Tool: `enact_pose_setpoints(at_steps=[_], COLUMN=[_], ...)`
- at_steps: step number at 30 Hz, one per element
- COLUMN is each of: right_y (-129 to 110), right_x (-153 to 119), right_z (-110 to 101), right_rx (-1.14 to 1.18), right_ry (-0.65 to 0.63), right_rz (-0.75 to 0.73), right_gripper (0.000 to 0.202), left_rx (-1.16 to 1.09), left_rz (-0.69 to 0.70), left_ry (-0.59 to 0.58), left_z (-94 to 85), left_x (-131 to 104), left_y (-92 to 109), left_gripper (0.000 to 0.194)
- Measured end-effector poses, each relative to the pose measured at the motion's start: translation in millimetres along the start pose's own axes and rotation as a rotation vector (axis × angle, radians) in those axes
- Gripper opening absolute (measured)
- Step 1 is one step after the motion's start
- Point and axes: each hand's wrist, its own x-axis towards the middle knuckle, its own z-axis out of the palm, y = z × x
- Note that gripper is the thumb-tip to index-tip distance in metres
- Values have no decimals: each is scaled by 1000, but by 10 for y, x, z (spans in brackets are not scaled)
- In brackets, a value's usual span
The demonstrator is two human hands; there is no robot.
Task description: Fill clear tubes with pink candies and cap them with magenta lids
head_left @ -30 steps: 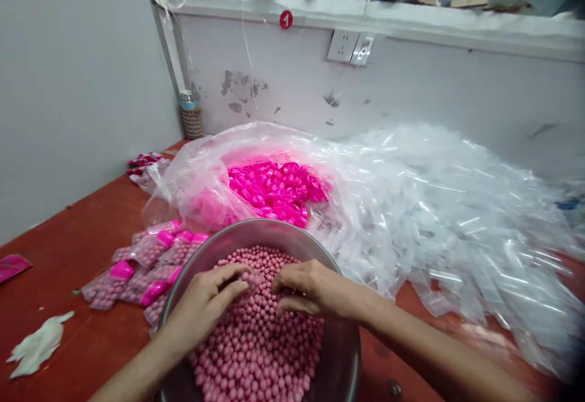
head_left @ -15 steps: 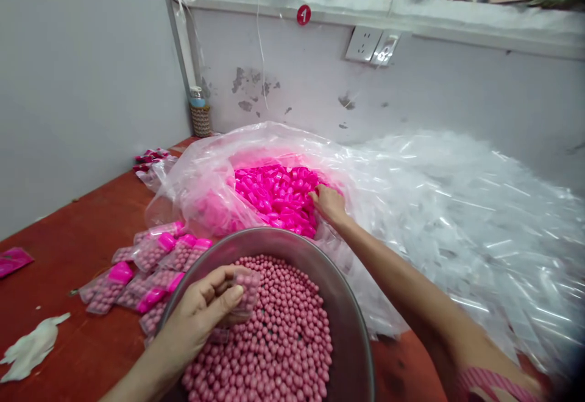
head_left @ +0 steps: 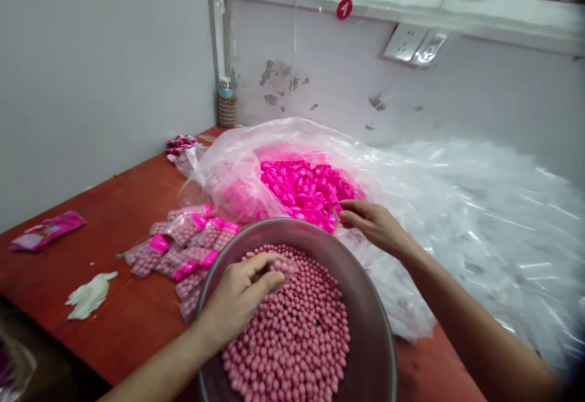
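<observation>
My left hand (head_left: 247, 295) is closed round a small clear container (head_left: 284, 266) filled with pink balls, held above the metal bowl (head_left: 379, 329). Many loose pink balls (head_left: 292, 335) lie in the bowl. My right hand (head_left: 377, 226) is at the near right edge of a heap of bright pink caps (head_left: 301, 189), inside an open clear plastic bag (head_left: 219, 152). Thumb and forefinger are pinched together, with what looks like a pink cap (head_left: 338, 209) at their tips, partly lost against the heap.
Left of the bowl lies a pile of filled, pink-capped containers (head_left: 187, 243). A large heap of clear empty packaging (head_left: 493, 225) covers the right. On the red table (head_left: 132, 207) are a white scrap (head_left: 91, 295) and a pink packet (head_left: 48, 230). A bottle (head_left: 226, 102) stands in the corner.
My right hand has drawn back from the heap of caps, towards me and to the right. The left hand still holds the container over the bowl. The view has swung left.
</observation>
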Motion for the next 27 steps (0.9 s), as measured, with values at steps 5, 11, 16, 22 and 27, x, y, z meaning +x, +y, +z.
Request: enact_pose_setpoints(at_steps=[5,11,16,22,27], right_y=[-709,-898,-890,-823,-714], right_x=[-556,-714,-815,-858,-730], right_z=[329,596,684,753,729], right_rx=[160,12,-90,-318,-195], right_ry=[-8,-51,-10,-3,-79], right_rz=[-429,-634,-666,-785,-844], right_gripper=[21,24,34,48,37], left_rx=[128,226,290,605,812], left_rz=[96,153,240,394,369], left_ry=[26,106,135,97,41], left_z=[19,14,8,31,20], left_x=[-75,-168,-225,-255,-218], left_y=[19,7,-10,-128,-159], left_gripper=[20,14,14,17,20])
